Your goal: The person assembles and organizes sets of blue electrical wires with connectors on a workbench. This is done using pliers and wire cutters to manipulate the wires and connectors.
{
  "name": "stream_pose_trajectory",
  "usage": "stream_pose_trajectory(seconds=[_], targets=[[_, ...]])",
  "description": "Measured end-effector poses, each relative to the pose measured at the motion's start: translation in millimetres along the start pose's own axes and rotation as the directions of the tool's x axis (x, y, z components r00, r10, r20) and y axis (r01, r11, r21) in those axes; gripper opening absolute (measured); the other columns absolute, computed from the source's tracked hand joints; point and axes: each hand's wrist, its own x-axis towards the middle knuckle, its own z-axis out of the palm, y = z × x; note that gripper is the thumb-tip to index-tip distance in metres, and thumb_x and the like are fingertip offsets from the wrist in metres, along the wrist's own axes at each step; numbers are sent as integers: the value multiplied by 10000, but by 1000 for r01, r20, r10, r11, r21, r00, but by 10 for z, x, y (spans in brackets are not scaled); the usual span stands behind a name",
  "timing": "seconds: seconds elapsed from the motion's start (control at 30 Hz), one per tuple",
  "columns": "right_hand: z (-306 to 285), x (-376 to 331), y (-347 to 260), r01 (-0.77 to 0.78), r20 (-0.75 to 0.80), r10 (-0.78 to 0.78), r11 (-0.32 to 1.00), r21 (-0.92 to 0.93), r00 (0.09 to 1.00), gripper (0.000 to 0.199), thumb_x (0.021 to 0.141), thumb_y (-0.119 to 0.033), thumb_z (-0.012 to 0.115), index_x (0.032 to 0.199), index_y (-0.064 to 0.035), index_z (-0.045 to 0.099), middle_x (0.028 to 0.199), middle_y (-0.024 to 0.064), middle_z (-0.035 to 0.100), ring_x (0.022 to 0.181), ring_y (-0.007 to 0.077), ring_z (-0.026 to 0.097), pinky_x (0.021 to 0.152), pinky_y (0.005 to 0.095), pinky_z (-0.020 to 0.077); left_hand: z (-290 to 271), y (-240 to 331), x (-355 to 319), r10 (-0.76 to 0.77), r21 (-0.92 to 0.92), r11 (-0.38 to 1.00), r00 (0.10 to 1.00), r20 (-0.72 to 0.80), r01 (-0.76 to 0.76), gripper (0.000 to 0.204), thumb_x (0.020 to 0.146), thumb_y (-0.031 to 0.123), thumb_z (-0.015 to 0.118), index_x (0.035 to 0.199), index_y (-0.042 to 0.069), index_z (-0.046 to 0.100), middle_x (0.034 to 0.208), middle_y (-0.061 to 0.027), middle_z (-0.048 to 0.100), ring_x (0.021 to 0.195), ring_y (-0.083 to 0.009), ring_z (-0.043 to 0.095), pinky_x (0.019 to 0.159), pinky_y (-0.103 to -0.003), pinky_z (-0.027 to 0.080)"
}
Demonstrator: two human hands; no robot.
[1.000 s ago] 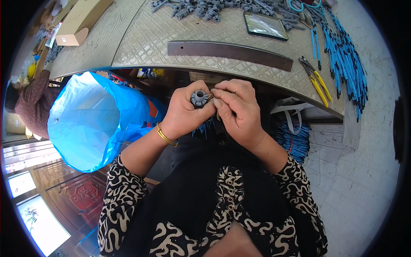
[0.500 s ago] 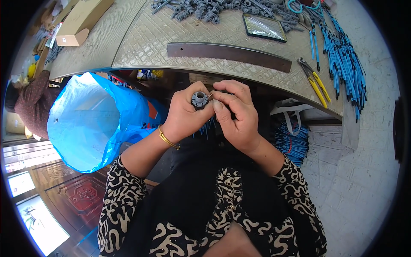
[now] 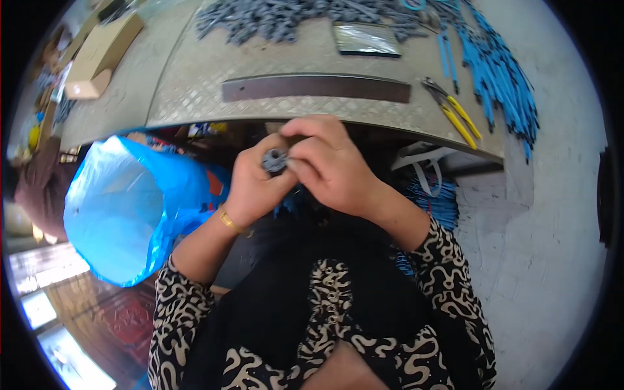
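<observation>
Held just in front of the worktop edge, above the lap: a small dark grey round plastic part (image 3: 275,160), pinched between both hands. Left hand (image 3: 255,185), with a gold bangle (image 3: 229,221) at the wrist, clenched around the part from below and the side. Right hand (image 3: 328,166) closed over the top of it, fingertips pressing at its rim; whether pushing, twisting or seating something, cannot tell.

Probably best done by keeping the left grip steady as a holder, working only with the right fingertips, and keeping the part above the lap so a slip loses nothing to the floor.

Left to right around them: an open blue plastic bag (image 3: 123,208) just beside the left forearm, mouth facing up. A cardboard box (image 3: 97,58) far left on the grey chequer-plate metal worktop (image 3: 195,84). A heap of similar grey parts (image 3: 292,16) along its back. A long dark flat metal bar (image 3: 316,88) near the front edge. A shiny flat packet (image 3: 366,40) behind it. Yellow-handled pliers (image 3: 455,114) and a spread of blue cable ties (image 3: 500,78) at the right end. Pale concrete floor (image 3: 552,247) to the right.
</observation>
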Motion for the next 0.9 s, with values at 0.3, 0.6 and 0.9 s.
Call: stream_pose_trajectory(seconds=[0.3,0.6,0.9], targets=[[-238,190,313,424,139,-404,888,-180,904,131,698,-116,585,819,-85,548,963,51,541,935,241,506,802,359,386,52,60,157,-93,-195,976,995,44,100,116,686,16,618,742,28,517,685,39,488,647,-36,422,540,-219,378],[-56,-130,211,-221,42,218,972,81,975,90,840,-106,539,864,-20,540,962,104,541,920,284,510,846,347,384,75,-27,192,-96,-103,987,970,224,121,88,741,46,615,740,39,527,694,27,531,669,-33,487,611,-190,409],[-1999,-691,814,-350,-92,432,567,-745,897,209,791,-158,557,955,-30,537,926,164,536,873,334,499,776,398,401,-96,138,21,-161,-275,934,957,241,226,126,781,43,617,731,35,502,698,-32,610,683,-74,580,625,-218,460]])
